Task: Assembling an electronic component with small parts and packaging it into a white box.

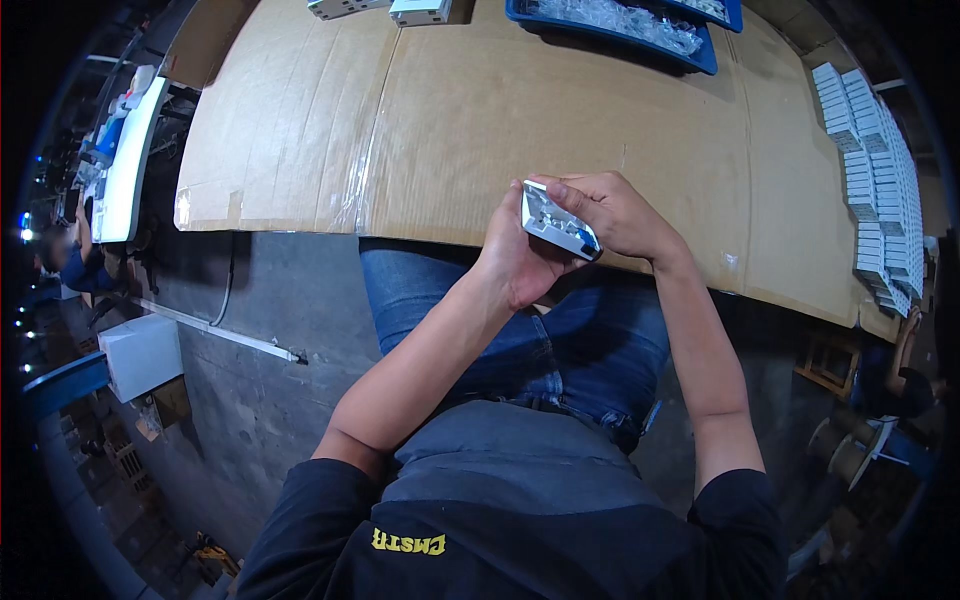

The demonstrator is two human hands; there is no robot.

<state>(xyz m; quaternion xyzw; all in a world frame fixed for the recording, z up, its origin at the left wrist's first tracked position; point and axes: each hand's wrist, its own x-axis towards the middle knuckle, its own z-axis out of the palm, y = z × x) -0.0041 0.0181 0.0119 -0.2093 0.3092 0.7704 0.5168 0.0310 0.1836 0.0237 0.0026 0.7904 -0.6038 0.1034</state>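
Two blue trays (700, 55), far desk (460, 130) edge. Two white parts (420, 11) beside them. One white part (556, 224) held. White modules (875, 180): many rows, uncountable.

Cardboard-covered table (450, 120) — blue tray (620, 35), stacked white parts (880, 180) at right.
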